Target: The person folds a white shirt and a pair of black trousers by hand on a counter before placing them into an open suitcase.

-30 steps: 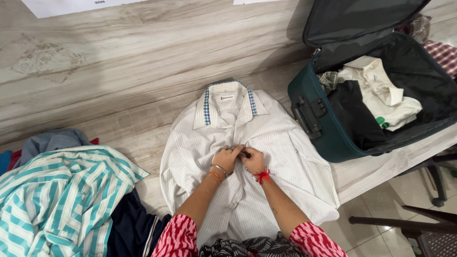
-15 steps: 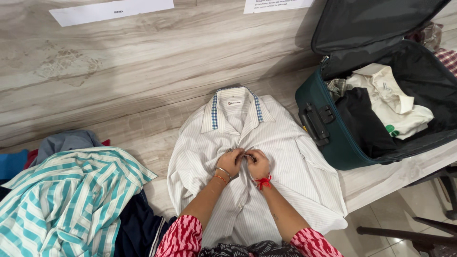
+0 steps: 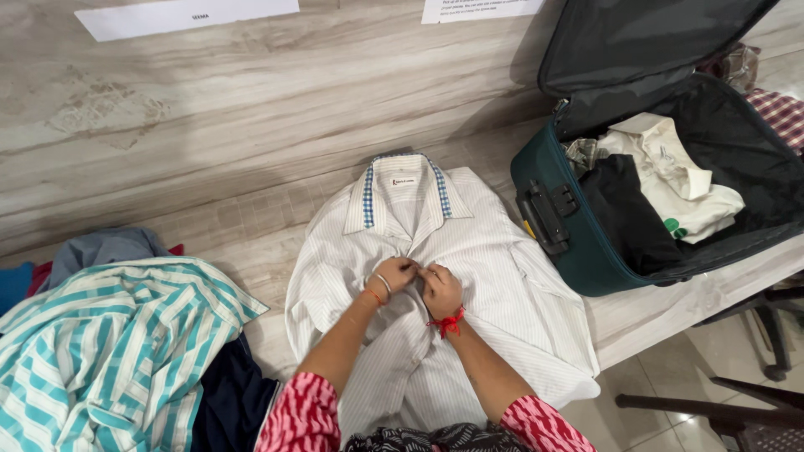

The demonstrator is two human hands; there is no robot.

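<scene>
A white pinstriped shirt (image 3: pixel 494 276) with a blue checked collar lining lies face up on the wooden table (image 3: pixel 209 125). My left hand (image 3: pixel 394 274) and my right hand (image 3: pixel 440 289) meet at the shirt's front placket, below the collar. Both pinch the fabric edges together at the centre. A bangle circles my left wrist and a red thread my right wrist.
An open teal suitcase (image 3: pixel 561 243) holding folded cream and black clothes sits at the right. A pile with a teal striped shirt (image 3: pixel 109 351) and dark clothes lies at the left. Paper sheets (image 3: pixel 184 15) lie at the far edge. A dark chair (image 3: pixel 737 410) stands at the lower right.
The view has shifted slightly, so the shirt and suitcase sit lower in frame. Both hands stay at the placket, working a little higher towards the collar.
</scene>
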